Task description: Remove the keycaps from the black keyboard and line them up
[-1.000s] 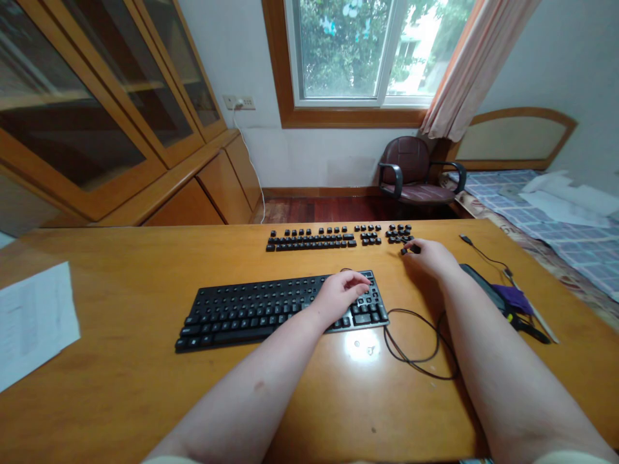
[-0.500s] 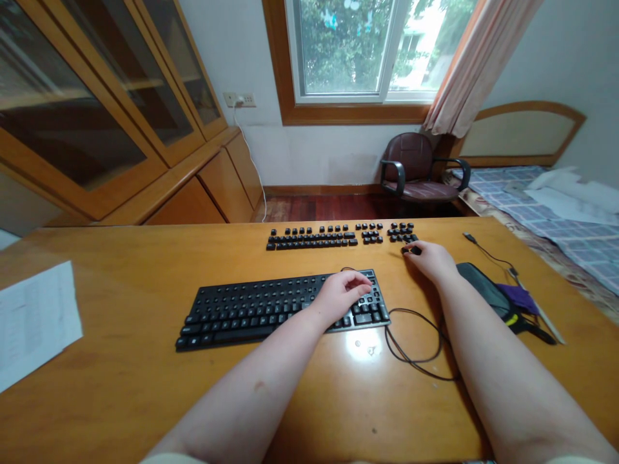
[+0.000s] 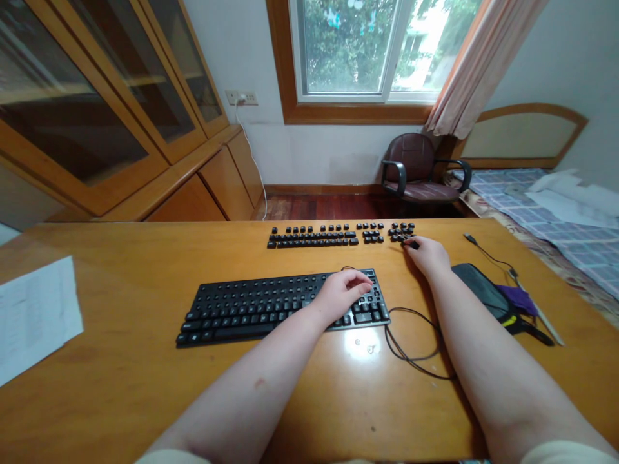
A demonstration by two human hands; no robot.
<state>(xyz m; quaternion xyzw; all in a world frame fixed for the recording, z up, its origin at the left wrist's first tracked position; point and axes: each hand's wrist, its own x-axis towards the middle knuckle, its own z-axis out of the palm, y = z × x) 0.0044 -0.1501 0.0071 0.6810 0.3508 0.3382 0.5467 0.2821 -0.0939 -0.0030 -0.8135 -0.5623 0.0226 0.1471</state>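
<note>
My left hand hovers over or rests on the number-pad end of a black keyboard; I cannot tell which. Its fingers curve, with a gap showing between them and the thumb, and nothing visible in it. Many keys are off the keyboard's upper rows, leaving bare key posts. Beyond it, loose black keycaps lie in rows near the desk's far edge. At their right end, my right hand pinches a black keycap with fingers and thumb, low over the desk. Its fingertips are partly hidden.
A dark cable loops beside the keyboard, passing under my right forearm. Right of that lie a grey-green pouch, a purple cloth and a USB plug. Paper sheets are at the left. A chair stands beyond the desk.
My right hand has shifted slightly left and away from me, closer to the end group of loose keycaps. The left hand keeps its place over the keyboard.
</note>
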